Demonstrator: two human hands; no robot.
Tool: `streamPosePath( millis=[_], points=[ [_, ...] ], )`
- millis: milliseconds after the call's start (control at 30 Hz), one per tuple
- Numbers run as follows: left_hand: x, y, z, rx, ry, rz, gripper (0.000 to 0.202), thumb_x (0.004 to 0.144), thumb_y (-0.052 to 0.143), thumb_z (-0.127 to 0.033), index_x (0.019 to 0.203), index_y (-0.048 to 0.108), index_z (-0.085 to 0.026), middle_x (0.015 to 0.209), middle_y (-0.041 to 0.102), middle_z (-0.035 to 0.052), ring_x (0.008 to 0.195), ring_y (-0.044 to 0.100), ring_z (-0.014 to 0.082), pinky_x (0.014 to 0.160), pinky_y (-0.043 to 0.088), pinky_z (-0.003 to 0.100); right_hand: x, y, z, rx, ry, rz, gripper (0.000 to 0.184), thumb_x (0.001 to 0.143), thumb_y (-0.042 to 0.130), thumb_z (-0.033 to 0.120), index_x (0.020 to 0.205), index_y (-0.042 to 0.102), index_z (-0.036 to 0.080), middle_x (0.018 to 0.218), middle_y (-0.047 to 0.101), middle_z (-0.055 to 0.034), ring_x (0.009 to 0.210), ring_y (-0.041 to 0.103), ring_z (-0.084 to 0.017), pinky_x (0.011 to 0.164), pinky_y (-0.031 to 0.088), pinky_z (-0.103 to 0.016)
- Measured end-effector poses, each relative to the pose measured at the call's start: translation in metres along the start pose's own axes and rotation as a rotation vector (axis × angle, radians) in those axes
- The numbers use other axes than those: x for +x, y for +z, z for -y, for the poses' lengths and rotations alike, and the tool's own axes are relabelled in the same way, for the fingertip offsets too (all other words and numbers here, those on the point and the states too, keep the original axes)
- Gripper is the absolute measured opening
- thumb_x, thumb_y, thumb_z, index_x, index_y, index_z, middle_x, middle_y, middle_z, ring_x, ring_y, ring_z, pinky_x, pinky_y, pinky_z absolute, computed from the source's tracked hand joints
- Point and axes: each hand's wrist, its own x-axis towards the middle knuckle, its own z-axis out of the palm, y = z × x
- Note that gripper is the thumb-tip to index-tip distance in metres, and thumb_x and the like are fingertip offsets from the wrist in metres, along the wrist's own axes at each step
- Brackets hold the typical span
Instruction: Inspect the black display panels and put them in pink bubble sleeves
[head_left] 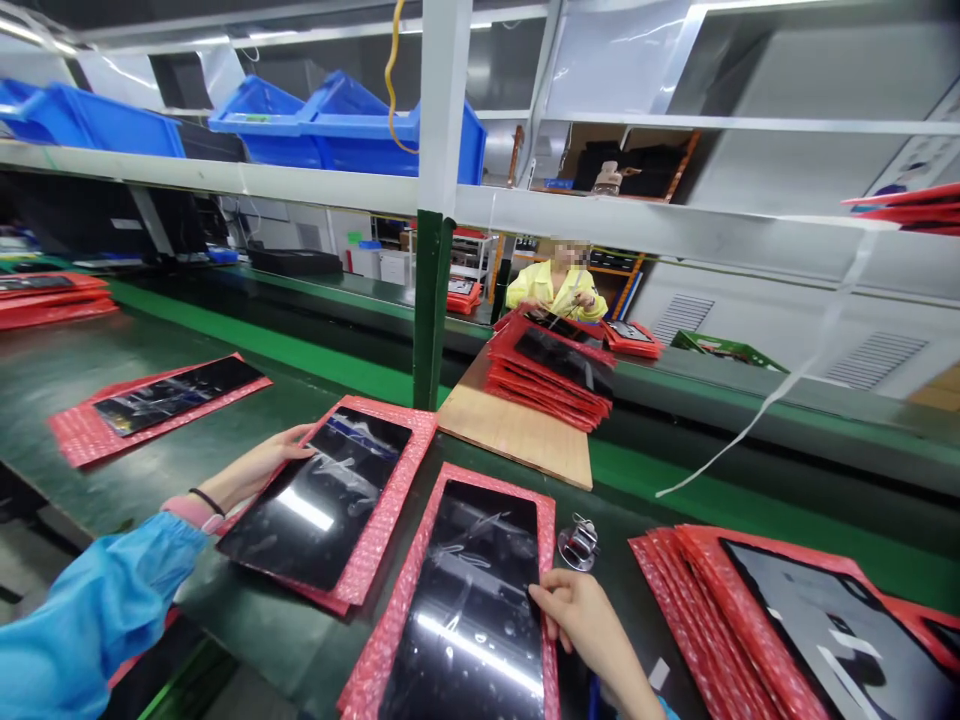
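Nearly side by side at lower centre, an upper black panel (319, 500) and a lower black panel (465, 600) in red bubble sleeves (394, 500); left hand (262, 462) lying open on the upper panel's left edge, right hand (581, 620) narrowly pinching the lower panel's right edge. Open green belt (127, 540) only leftward (sleeved stack (750, 620) crowding the lower right).

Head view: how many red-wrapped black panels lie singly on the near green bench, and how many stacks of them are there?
Single panels: 3 (nearest panel, middle panel, far panel)
Stacks: 3 (board stack, lower-right stack, far-left stack)
Total: 6
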Motion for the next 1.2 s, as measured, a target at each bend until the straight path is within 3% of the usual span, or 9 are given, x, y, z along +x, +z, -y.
streamPosePath(
  millis=[133, 200, 300, 367, 567, 700, 933, 1067, 1200],
  points=[
    [0.006, 0.0, 0.0, 0.135, 0.067, -0.113, 0.065, 0.061, 0.077, -0.018, 0.121, 0.054, -0.016, 0.079, 0.073, 0.0057, 0.07, 0.071, 0.0255, 0.065, 0.055, 0.035, 0.002, 0.004, 0.002, 0.116, 0.039, 0.022, 0.038, 0.057, 0.064, 0.056, 0.058, 0.051, 0.02, 0.037, 0.05, 0.0031, 0.03, 0.03, -0.006, 0.039, 0.016, -0.021],
    [0.006, 0.001, -0.005, 0.219, 0.137, -0.188, 0.065, 0.059, 0.077, -0.019, 0.121, 0.054, -0.016, 0.088, 0.073, 0.0082, 0.089, 0.069, 0.0304, 0.074, 0.054, 0.037, 0.001, 0.003, 0.005, 0.171, 0.048, 0.01, 0.04, 0.054, 0.069, 0.055, 0.058, 0.049, 0.021, 0.037, 0.047, 0.0054, 0.031, 0.03, -0.005, 0.039, 0.016, -0.021],
    [0.002, 0.008, -0.016, 0.309, 0.26, -0.287, 0.068, 0.057, 0.078, -0.022, 0.121, 0.054, -0.019, 0.119, 0.065, 0.0127, 0.128, 0.046, 0.0371, 0.095, 0.045, 0.041, -0.002, 0.001, 0.011, 0.267, 0.042, 0.008, 0.045, 0.051, 0.077, 0.053, 0.058, 0.047, 0.021, 0.038, 0.043, 0.0082, 0.034, 0.03, -0.005, 0.039, 0.017, -0.02],
    [-0.006, 0.021, -0.019, 0.337, 0.315, -0.279, 0.066, 0.059, 0.077, -0.027, 0.121, 0.053, -0.02, 0.127, 0.06, 0.0123, 0.133, 0.039, 0.0366, 0.102, 0.039, 0.043, -0.005, -0.001, 0.016, 0.349, 0.025, 0.009, 0.048, 0.05, 0.081, 0.052, 0.058, 0.046, 0.02, 0.043, 0.043, 0.0091, 0.039, 0.035, -0.005, 0.041, 0.023, -0.019],
    [-0.044, 0.091, -0.005, 0.288, 0.323, 0.07, 0.053, 0.067, 0.072, -0.037, 0.114, 0.056, -0.019, 0.1, 0.069, 0.0095, 0.099, 0.065, 0.0267, 0.091, 0.048, 0.039, -0.015, 0.004, 0.019, 0.62, 0.064, 0.069, 0.045, 0.057, 0.082, 0.047, 0.073, 0.049, 0.021, 0.061, 0.057, 0.0059, 0.054, 0.055, -0.009, 0.05, 0.042, -0.019],
    [-0.066, 0.128, 0.007, 0.171, 0.234, 0.305, 0.049, 0.069, 0.073, -0.034, 0.113, 0.057, -0.02, 0.099, 0.068, 0.009, 0.098, 0.064, 0.0245, 0.093, 0.046, 0.039, -0.016, 0.008, 0.02, 0.735, 0.096, 0.069, 0.058, 0.06, 0.083, 0.038, 0.107, 0.052, 0.024, 0.068, 0.063, 0.006, 0.059, 0.062, -0.011, 0.051, 0.047, -0.02],
    [-0.09, 0.153, 0.009, 0.131, 0.123, 0.352, 0.079, 0.067, 0.077, -0.036, 0.136, 0.042, -0.021, 0.139, 0.048, 0.0168, 0.129, 0.046, 0.0282, 0.1, 0.042, 0.039, -0.023, -0.008, 0.039, 0.858, 0.057, 0.067, 0.064, 0.056, 0.087, 0.029, 0.112, 0.058, 0.021, 0.065, 0.063, 0.0047, 0.054, 0.061, -0.01, 0.047, 0.047, -0.019],
    [-0.096, 0.161, -0.005, -0.07, -0.113, 0.522, 0.065, 0.07, 0.077, -0.036, 0.128, 0.053, -0.021, 0.117, 0.067, 0.0106, 0.101, 0.064, 0.0236, 0.087, 0.048, 0.033, -0.033, -0.015, 0.056, 0.919, -0.021, 0.004, 0.065, 0.058, 0.087, 0.03, 0.117, 0.058, 0.027, 0.084, 0.07, 0.0008, 0.065, 0.065, -0.013, 0.054, 0.051, -0.021],
    [-0.094, 0.168, -0.026, -0.257, -0.125, 0.606, 0.039, 0.069, 0.079, -0.022, 0.105, 0.067, -0.016, 0.096, 0.073, 0.0061, 0.083, 0.068, 0.0168, 0.075, 0.05, 0.024, -0.036, -0.016, 0.068, 0.97, -0.063, -0.102, 0.07, 0.054, 0.087, 0.032, 0.118, 0.06, 0.027, 0.084, 0.072, -0.0006, 0.065, 0.067, -0.017, 0.055, 0.053, -0.026]
  ],
)
